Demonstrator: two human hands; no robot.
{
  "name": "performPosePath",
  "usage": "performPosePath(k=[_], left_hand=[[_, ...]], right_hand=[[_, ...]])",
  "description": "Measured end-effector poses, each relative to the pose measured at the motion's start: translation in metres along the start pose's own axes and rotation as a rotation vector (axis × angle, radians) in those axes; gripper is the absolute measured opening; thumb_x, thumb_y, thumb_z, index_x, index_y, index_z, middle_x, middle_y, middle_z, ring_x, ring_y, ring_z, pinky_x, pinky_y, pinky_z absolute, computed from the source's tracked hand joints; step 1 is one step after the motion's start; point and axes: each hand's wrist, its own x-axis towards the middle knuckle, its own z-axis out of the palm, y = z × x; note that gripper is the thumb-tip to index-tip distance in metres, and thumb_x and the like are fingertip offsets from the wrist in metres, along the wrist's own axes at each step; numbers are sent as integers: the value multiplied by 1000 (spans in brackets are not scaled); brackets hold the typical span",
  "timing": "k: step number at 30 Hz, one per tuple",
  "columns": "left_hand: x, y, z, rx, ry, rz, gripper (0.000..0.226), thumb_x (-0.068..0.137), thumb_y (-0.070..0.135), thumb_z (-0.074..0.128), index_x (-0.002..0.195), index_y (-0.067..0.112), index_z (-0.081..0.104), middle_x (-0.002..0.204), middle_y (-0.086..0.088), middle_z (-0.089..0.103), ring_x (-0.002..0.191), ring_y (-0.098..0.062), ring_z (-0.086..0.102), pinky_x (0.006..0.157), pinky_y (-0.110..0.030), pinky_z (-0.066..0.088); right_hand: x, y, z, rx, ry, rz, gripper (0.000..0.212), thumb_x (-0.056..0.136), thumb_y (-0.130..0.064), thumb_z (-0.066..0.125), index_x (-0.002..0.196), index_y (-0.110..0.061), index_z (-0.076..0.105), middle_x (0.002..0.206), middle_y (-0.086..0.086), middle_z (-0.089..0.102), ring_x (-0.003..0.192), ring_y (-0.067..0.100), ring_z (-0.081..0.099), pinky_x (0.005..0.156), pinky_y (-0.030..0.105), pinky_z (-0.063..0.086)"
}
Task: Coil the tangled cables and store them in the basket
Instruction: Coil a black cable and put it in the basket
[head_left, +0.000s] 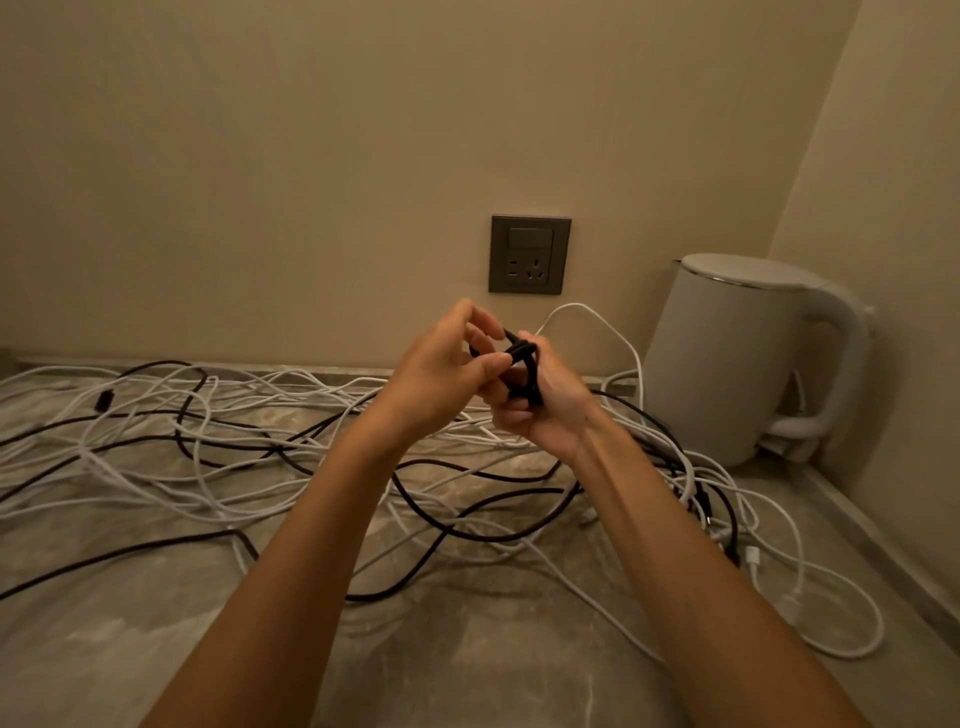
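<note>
Head view, sole view.

- Black cable coil (525, 376): small bundle, being held in the air above the worktop (467, 654), in front of the wall socket (529, 254).
- Right hand (545, 415): grip is closing round the coil, fingers curled about its loops.
- Left hand (441, 364): grip narrow, fingertips pinching the free end of the same black cable at the top of the coil, seemingly tucking or winding it.
- Tangled cables (311, 441): white and black runs are lying crossed over one another across most of the worktop, from the left edge to the kettle (748, 358), loose and uncoiled.
- Basket: not showing in this view.

Progress, as judged: one short cable is nearing a finished coil. Nothing can be seen stored. The bulk of the tangle is waiting to be separated, coiled and put away, so the task is looking early.
</note>
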Motion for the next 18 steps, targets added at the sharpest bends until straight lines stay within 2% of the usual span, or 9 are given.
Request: performPosePath(k=[2,4,8,11,18], left_hand=[[0,-2,-3,2,-44,-28,20,87,2,57,95,18,46,91,-2,53,86,-21,63,77,-30,55],[0,-4,-5,109,-67,-39,23,84,3,61,91,20,49,90,-1,55,87,-19,62,78,-30,54],[-3,-3,-3,255,-35,-17,17,78,8,69,88,16,58,90,-5,63,74,-15,64,70,-29,56],[-1,-1,-2,439,11,36,16,76,14,73,88,14,63,88,-2,65,81,-17,61,75,-36,53],[-3,-2,11,451,26,125,17,75,14,74,84,3,65,83,-10,67,75,-20,61,73,-37,53]], right_hand=[[0,-2,-2,40,50,13,42,99,-37,28,75,-9,49,53,2,45,40,7,34,32,14,23],[-1,-5,-2,60,95,16,38,98,-31,29,74,-7,48,51,3,47,41,7,36,33,13,21],[-2,-5,1,87,133,21,36,97,-30,31,72,-7,44,51,4,46,39,7,35,33,13,21],[-2,-3,0,98,148,22,34,97,-27,32,72,-8,44,47,3,46,36,7,36,33,13,21],[-2,-2,0,156,148,23,36,97,-24,34,64,-11,42,44,0,41,31,6,30,30,13,21]])
